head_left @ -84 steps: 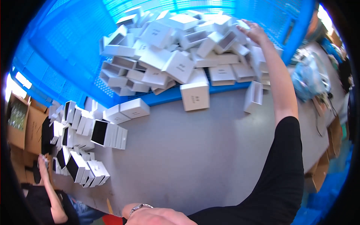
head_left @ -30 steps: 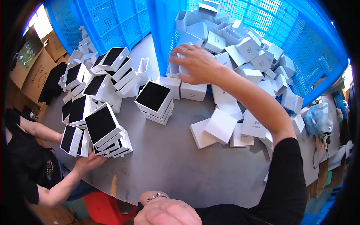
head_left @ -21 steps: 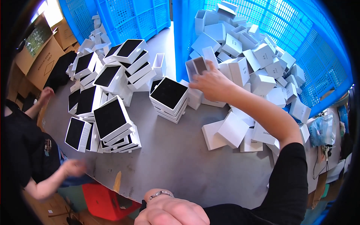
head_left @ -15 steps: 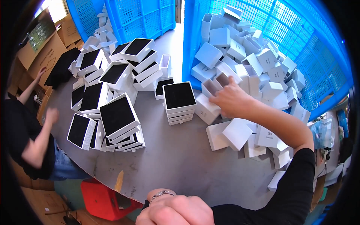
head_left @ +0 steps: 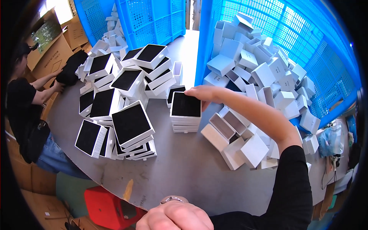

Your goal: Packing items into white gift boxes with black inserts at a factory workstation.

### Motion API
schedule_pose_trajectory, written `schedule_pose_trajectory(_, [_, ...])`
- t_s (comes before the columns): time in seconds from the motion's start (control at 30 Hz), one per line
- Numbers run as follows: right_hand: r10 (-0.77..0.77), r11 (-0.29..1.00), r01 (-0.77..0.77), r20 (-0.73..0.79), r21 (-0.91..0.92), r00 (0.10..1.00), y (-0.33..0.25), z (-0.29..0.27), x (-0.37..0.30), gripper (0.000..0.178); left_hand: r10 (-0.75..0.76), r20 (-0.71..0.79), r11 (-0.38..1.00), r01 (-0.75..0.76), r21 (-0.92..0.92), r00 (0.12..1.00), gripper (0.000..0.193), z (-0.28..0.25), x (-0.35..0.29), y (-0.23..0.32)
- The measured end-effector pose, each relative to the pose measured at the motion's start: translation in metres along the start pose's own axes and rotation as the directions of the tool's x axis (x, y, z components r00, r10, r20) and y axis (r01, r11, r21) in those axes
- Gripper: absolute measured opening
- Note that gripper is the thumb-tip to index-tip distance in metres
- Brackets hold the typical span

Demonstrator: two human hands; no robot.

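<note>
My right hand [head_left: 201, 94] reaches across to a short stack of white box trays. It is closed on the top tray [head_left: 186, 104], which has a black lining. The thumb lies on its far edge and the other fingers are partly hidden behind its right side. More white trays [head_left: 185, 126] are stacked beneath it. At the lower edge, close to my body, my left hand [head_left: 174, 216] is curled, knuckles up, with a metal band [head_left: 171, 199] at the wrist. Its fingertips are out of sight, so anything inside it is hidden.
Several black-lined trays [head_left: 132, 122] are piled left of the stack. Loose white boxes [head_left: 253, 150] spill rightward from a tipped blue crate [head_left: 326, 76]. Another blue crate [head_left: 151, 23] stands behind. A co-worker [head_left: 27, 99] handles black material [head_left: 73, 67] at left, near a red stool [head_left: 103, 209].
My right hand has moved left from the loose boxes to the tray stack. Some white boxes have shifted toward the table's middle. The co-worker's hands now reach the black material.
</note>
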State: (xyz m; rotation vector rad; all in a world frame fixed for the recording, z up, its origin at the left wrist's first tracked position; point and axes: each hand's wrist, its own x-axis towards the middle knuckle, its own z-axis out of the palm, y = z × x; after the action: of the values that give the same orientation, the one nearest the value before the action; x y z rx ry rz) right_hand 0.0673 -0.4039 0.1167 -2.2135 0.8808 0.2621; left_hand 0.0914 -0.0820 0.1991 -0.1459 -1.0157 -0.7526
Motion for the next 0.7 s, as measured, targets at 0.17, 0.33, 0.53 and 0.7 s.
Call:
schedule_pose_trajectory(0.17, [0.212, 0.977, -0.208, 0.174, -0.040, 0.962, -0.027, -0.017, 0.044, 0.069, -0.060, -0.027, 0.998, 0.061, 0.015, 0.998, 0.010, 0.002, 0.004, 0.005])
schedule_pose_trajectory(0.33, [-0.763, 0.626, 0.152, -0.561, -0.765, 0.321, 0.031, 0.023, 0.121, 0.046, -0.082, 0.024, 0.997, 0.082, -0.008, 0.996, 0.010, -0.003, 0.007, 0.002])
schedule_pose_trajectory(0.53, [-0.427, 0.789, 0.060, -0.476, -0.612, 0.769, -0.013, 0.022, 0.059, 0.028, -0.060, 0.209, 0.996, 0.072, -0.052, 0.976, 0.008, -0.016, 0.009, 0.006])
schedule_pose_trajectory(0.7, [-0.615, 0.782, 0.234, -0.653, -0.578, 0.443, 0.042, 0.012, -0.106, 0.043, -0.022, 0.276, 0.997, 0.000, 0.080, 0.961, 0.018, -0.018, 0.013, -0.004])
